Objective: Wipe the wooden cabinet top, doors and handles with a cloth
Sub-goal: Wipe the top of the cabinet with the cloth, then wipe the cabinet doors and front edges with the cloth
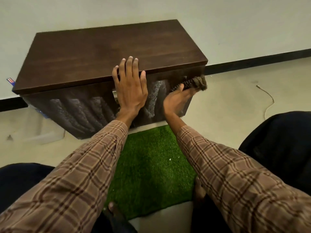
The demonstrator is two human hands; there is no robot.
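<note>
A low dark wooden cabinet (94,52) stands against the wall, its flat top bare. My left hand (130,88) lies flat over the front edge of the top, fingers spread, palm on the door. My right hand (178,98) presses a dark brownish cloth (196,83) against the upper right corner of the right door (170,105). The glossy left door (75,111) mirrors my sleeves. A metal handle (115,95) peeks out just left of my left hand, mostly hidden.
A green artificial-grass mat (149,167) lies on the floor in front of the cabinet, between my knees (277,140). A thin cord (267,101) trails on the tiled floor at right. Black skirting (252,63) runs along the wall.
</note>
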